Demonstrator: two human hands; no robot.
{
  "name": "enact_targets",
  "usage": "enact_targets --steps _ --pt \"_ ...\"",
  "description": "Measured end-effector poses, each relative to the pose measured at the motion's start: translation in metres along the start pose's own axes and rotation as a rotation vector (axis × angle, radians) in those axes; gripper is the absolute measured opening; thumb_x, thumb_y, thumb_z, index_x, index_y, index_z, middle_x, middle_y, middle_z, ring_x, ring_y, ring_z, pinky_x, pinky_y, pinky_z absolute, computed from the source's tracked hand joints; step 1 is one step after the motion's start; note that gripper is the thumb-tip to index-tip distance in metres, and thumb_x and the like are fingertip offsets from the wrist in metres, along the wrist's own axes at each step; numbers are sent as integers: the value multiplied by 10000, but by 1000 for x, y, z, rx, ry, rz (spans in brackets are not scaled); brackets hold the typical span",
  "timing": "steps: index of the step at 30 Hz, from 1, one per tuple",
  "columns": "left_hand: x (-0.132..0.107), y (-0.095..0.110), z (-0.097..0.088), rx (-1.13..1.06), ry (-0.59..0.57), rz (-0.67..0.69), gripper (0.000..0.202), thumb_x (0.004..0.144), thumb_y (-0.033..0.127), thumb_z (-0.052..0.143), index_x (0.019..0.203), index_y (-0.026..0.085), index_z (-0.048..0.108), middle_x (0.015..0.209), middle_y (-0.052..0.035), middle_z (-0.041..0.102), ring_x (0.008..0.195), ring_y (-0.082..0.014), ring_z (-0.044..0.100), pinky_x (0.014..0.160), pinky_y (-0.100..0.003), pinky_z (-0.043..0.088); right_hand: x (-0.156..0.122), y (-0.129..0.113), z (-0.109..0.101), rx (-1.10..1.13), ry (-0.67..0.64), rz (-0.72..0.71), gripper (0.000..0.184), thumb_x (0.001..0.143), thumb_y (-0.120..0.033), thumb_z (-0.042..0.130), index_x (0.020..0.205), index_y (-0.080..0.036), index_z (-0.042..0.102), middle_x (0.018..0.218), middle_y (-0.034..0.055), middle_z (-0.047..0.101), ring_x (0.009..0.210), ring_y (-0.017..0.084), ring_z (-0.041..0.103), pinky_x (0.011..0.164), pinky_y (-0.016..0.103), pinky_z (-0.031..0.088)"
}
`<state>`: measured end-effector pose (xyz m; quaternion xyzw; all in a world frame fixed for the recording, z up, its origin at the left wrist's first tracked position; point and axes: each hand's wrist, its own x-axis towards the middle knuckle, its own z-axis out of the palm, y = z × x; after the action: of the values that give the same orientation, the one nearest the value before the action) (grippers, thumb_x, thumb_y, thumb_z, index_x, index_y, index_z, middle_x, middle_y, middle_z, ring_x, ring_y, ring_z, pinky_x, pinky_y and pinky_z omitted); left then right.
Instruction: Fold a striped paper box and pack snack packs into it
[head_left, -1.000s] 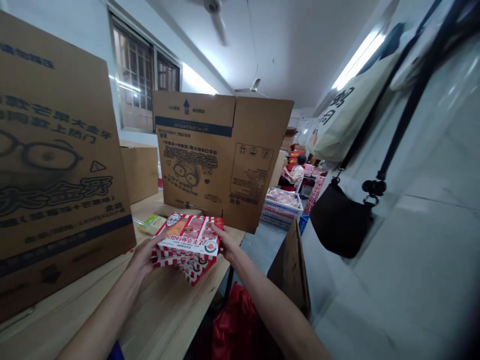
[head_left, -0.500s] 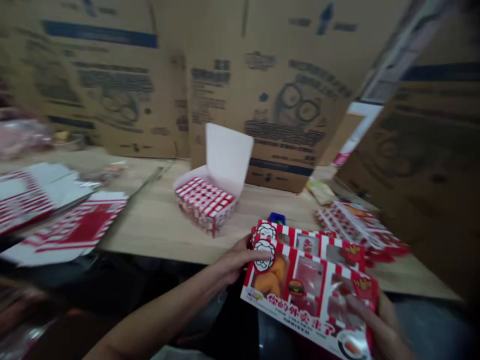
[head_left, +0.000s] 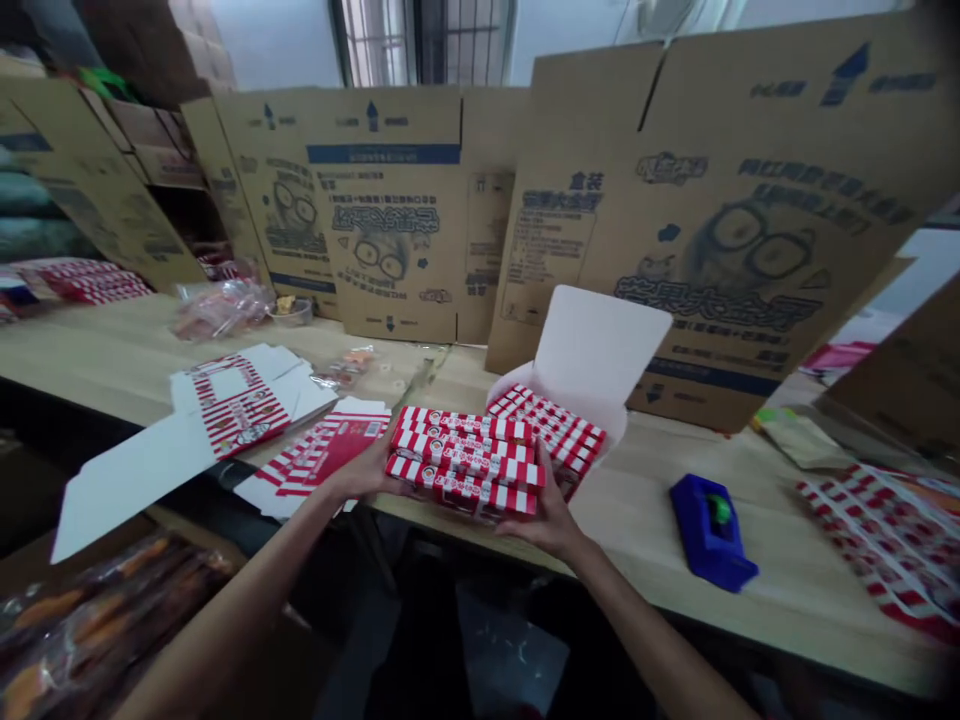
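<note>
Both my hands hold a stack of three red-and-white striped toy boxes [head_left: 465, 460] just above the near edge of the wooden table [head_left: 660, 540]. My left hand [head_left: 360, 470] grips the stack's left end and my right hand [head_left: 551, 520] grips its right end from below. Right behind the stack stands an open red-and-white carton [head_left: 559, 425] with its white lid [head_left: 600, 350] raised.
Flattened striped cartons [head_left: 232, 410] lie on the table to the left. A blue tape dispenser [head_left: 709, 530] sits to the right, with more striped boxes [head_left: 892, 540] at the far right. Large brown cardboard boxes [head_left: 705, 230] stand along the back. Bagged goods [head_left: 90, 620] lie at lower left.
The view swung left from the far right of the table. The boxes, picked up from a pile at the right, are now held edge-on in front of the open carton.
</note>
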<state>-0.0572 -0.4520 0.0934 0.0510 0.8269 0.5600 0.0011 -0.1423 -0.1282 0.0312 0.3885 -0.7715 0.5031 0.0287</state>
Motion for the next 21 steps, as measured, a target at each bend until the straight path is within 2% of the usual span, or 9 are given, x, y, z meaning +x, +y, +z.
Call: enact_targets --steps 2,4,6,8,11,14,18,21 --pt "1 -21 -9 -48 -48 -55 1157 518 302 849 1478 236 206 1406 -136 469 1281 -344 433 1069 -497 349 8 17 17 -33 -109 -9 1370 548 -472 846 1469 -366 -162 1599 88 -22 1447 353 65 1131 584 192" --pt "0 -39 -10 -111 -112 -104 1189 511 327 850 1487 261 174 1421 -126 458 1297 -348 419 1063 -507 355 8 34 27 -41 -191 -2 1338 579 -497 820 1457 -384 -183 1597 62 -76 1449 345 10 1134 583 179" --pt "-1 -50 -8 -131 -130 -96 1225 498 318 860 1494 266 148 1450 -122 425 1341 -343 363 1094 -497 319 5 46 31 -39 -223 32 1331 583 -511 812 1452 -396 -189 1596 47 -87 1450 336 -15 1140 579 169" --pt "0 -54 -8 -132 -96 -77 1247 500 299 867 1499 269 122 1474 -114 393 1382 -330 296 1124 -482 275 6 52 34 -23 -220 87 1341 557 -514 824 1472 -375 -146 1599 70 -32 1452 338 -1 1142 578 166" --pt "6 -52 -10 -168 4 -96 1200 521 286 861 1495 268 161 1452 -105 426 1384 -326 294 1127 -470 279 11 49 37 72 -160 194 1286 556 -522 820 1507 -295 -15 1566 146 172 1441 348 137 1121 577 227" --pt "12 -50 -10 -196 101 -81 1134 501 243 871 1465 240 273 1419 -108 462 1365 -332 330 1131 -439 285 15 42 40 196 -117 291 1259 538 -520 831 1506 -261 68 1490 172 343 1389 329 307 1081 532 333" --pt "15 -54 -7 -228 65 -51 1157 466 218 885 1454 226 284 1424 -123 437 1332 -348 372 1124 -466 288 15 39 40 196 -117 327 1255 476 -506 861 1485 -236 166 1479 178 358 1382 317 323 1102 484 316" --pt "17 -57 -7 -181 38 -26 1153 489 244 881 1460 210 260 1442 -140 403 1340 -353 354 1132 -480 258 11 32 33 160 -169 330 1270 478 -528 852 1489 -233 143 1480 181 351 1381 318 322 1103 482 316"
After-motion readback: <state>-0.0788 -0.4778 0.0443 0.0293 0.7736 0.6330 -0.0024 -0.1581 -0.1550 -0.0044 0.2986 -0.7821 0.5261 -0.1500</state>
